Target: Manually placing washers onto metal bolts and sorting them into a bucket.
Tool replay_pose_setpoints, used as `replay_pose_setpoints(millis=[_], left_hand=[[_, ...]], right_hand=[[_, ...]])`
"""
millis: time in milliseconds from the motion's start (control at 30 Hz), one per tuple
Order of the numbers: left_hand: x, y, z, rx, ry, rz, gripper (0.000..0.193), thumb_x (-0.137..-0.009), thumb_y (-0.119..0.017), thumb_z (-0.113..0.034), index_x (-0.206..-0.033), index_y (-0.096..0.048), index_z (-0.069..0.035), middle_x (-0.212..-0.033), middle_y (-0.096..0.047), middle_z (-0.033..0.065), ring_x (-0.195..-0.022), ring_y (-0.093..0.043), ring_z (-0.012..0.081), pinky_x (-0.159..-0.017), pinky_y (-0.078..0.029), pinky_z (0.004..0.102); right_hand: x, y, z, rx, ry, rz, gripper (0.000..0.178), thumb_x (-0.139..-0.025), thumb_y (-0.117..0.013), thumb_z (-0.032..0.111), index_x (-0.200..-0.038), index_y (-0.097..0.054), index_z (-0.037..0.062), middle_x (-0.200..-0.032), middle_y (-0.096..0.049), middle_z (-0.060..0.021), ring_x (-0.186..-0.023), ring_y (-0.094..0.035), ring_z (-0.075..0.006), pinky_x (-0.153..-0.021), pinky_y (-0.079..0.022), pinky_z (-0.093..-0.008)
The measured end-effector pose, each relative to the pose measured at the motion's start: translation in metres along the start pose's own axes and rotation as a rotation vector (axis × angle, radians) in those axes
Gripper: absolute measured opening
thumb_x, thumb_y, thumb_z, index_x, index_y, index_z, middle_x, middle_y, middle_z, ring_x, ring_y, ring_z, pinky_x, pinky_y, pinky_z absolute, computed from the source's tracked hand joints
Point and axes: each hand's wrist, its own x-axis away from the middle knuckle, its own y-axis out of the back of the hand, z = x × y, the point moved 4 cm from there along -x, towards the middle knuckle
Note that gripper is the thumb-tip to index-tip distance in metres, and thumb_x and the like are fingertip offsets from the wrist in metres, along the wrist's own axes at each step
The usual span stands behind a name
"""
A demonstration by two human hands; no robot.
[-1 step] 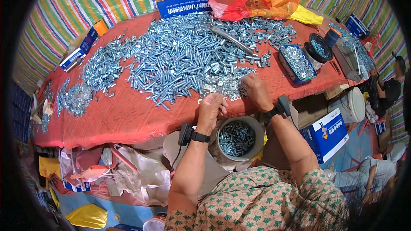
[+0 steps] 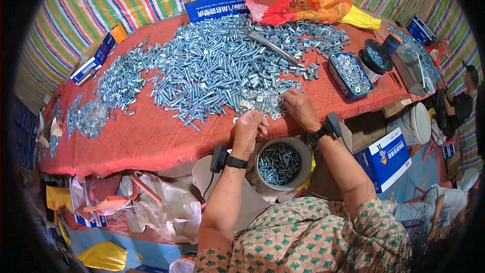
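Note:
My left hand is curled at the table's front edge, thumb and fingers drawn together. Whatever lies between its fingers is too small to make out. To its right, my right hand reaches into the loose flat washers, its fingertips bent together and partly hidden. A large heap of zinc-coloured bolt-like metal pieces spreads over the table beyond both hands. Below the table edge, between my forearms, stands a round bucket holding more metal fasteners.
A red cloth covers the table. On the right stand a blue tray of washers and a black bowl. A metal rod lies on the heap. At the back are an open carton and red plastic bag.
My right hand has shifted slightly left over the washers, toward my left hand. My left hand stays in place.

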Motion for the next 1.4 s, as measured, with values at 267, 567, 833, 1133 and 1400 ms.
replay_pose_setpoints(millis=[267, 567, 833, 1133, 1400], left_hand=[[0.003, -0.002, -0.002, -0.058, 0.063, 0.003, 0.02, -0.094, -0.063, -0.024, -0.09, -0.06, -0.005, -0.071, -0.064, 0.0027, -0.052, -0.056, 0.0068, -0.045, -0.04, 0.0176], [0.001, -0.003, 0.006, -0.061, 0.121, -0.003, 0.021, -0.093, -0.063, -0.023, -0.092, -0.06, -0.002, -0.072, -0.064, 0.0038, -0.051, -0.057, 0.0074, -0.044, -0.039, 0.0173], [-0.002, -0.002, 0.012, -0.073, 0.135, 0.02, 0.021, -0.092, -0.064, -0.023, -0.092, -0.061, -0.002, -0.072, -0.065, 0.0052, -0.051, -0.058, 0.008, -0.044, -0.041, 0.0178], [-0.001, -0.009, 0.013, -0.093, 0.162, 0.049, 0.019, -0.093, -0.062, -0.02, -0.094, -0.06, -0.001, -0.072, -0.064, 0.0056, -0.053, -0.058, 0.0089, -0.046, -0.043, 0.0191], [-0.002, -0.007, 0.02, -0.073, 0.217, 0.06, 0.018, -0.093, -0.062, -0.022, -0.091, -0.061, -0.004, -0.072, -0.064, 0.0039, -0.053, -0.058, 0.0086, -0.047, -0.042, 0.0188]], right_hand=[[0.008, 0.018, -0.016, 0.082, -0.018, -0.081, 0.011, -0.08, -0.065, 0.001, -0.091, -0.063, 0.0003, -0.09, -0.059, -0.0142, -0.087, -0.061, -0.034, -0.076, -0.049, -0.0392], [-0.003, 0.046, -0.07, 0.101, -0.177, -0.118, 0.016, -0.082, -0.058, -0.002, -0.095, -0.067, 0.0002, -0.091, -0.063, -0.0178, -0.088, -0.062, -0.0358, -0.076, -0.049, -0.0415], [-0.022, 0.022, -0.09, 0.18, -0.181, 0.023, 0.011, -0.082, -0.062, 0.007, -0.089, -0.067, 0.0006, -0.087, -0.062, -0.0171, -0.084, -0.061, -0.037, -0.074, -0.047, -0.0449], [-0.024, 0.016, -0.091, 0.217, -0.1, 0.006, 0.01, -0.079, -0.066, 0.006, -0.086, -0.066, -0.0007, -0.082, -0.061, -0.0166, -0.08, -0.06, -0.0368, -0.071, -0.047, -0.0449], [-0.007, 0.021, -0.04, -0.345, -0.514, -0.05, 0.012, -0.084, -0.067, 0.011, -0.088, -0.068, -0.0005, -0.08, -0.066, -0.0034, -0.075, -0.06, -0.0084, -0.066, -0.048, -0.026]])
